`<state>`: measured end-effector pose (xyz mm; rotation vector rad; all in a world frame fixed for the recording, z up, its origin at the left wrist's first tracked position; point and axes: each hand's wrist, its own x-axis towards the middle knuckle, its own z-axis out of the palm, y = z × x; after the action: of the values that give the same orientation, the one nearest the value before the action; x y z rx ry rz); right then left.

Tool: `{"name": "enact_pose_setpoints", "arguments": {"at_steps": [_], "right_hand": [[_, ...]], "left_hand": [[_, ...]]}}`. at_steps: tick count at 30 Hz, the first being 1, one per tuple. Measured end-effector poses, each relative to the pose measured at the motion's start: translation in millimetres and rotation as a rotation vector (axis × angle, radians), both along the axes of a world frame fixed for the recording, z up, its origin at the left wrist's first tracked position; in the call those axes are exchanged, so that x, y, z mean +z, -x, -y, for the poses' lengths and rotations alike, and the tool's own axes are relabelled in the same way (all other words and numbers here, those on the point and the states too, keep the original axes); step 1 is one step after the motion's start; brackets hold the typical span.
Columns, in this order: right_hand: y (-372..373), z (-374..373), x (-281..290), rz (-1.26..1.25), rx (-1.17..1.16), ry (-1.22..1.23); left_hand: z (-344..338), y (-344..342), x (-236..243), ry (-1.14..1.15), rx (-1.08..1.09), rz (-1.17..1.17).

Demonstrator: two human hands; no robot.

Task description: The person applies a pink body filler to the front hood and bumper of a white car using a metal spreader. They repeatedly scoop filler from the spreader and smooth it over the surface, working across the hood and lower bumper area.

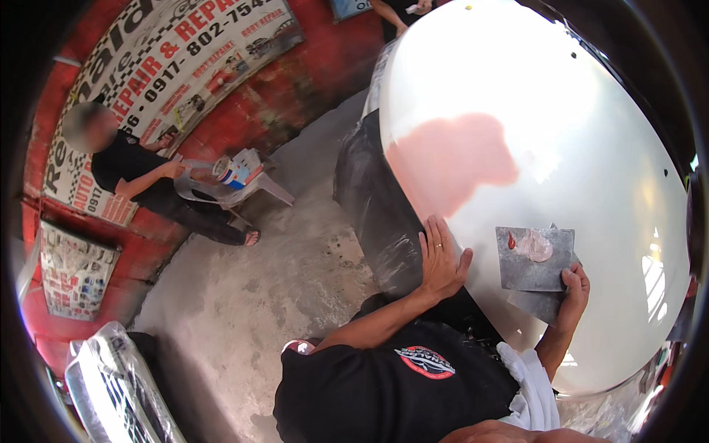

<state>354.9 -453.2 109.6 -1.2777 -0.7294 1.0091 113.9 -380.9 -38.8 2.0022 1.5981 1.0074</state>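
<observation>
My left hand (440,260) lies flat, fingers apart, on the near edge of a white car hood (591,133), just below a pink filler patch (450,159). It holds nothing. My right hand (573,292) grips the lower right corner of a grey metal plate (533,272) held over the hood. On the plate sit a pale pink blob of putty (536,246) and a small red dab (511,241). A second grey metal sheet (533,304) pokes out from under the plate. A white rag (533,387) hangs by my right arm.
The dark front of the car (373,214) drops to a concrete floor (244,317). At the left a person (140,173) sits by a white plastic chair (247,184) that holds a can. A plastic-wrapped grille (118,391) lies at lower left. A red wall with signs (295,81) stands behind.
</observation>
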Motion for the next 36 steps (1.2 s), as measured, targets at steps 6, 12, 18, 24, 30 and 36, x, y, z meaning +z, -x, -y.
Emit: {"name": "enact_pose_setpoints", "arguments": {"at_steps": [6,12,18,24,30,36], "right_hand": [[26.6,-0.2,24.0,0.033,-0.072,-0.051],[15.5,-2.6,10.0,-0.040,-0.074,-0.100],[33.4,-9.1,30.5,-0.016,-0.053,-0.103],[27.7,13.0,22.0,0.088,-0.168,-0.085],[20.6,31.0,0.0,0.059,-0.078,0.008],[26.6,23.8,-0.1,0.015,-0.032,-0.036]], "left_hand": [[-223.3,101.0,10.1,0.102,0.385,-0.032],[-38.1,9.3,-20.8,-0.060,0.130,-0.242],[-206.7,93.5,-21.1,0.056,0.396,-0.233],[-246.1,150.6,15.3,0.062,0.715,0.093],[-144.5,152.3,-8.9,-0.041,0.395,-0.504],[-61.6,96.6,4.4,-0.060,0.074,-0.474]]}}
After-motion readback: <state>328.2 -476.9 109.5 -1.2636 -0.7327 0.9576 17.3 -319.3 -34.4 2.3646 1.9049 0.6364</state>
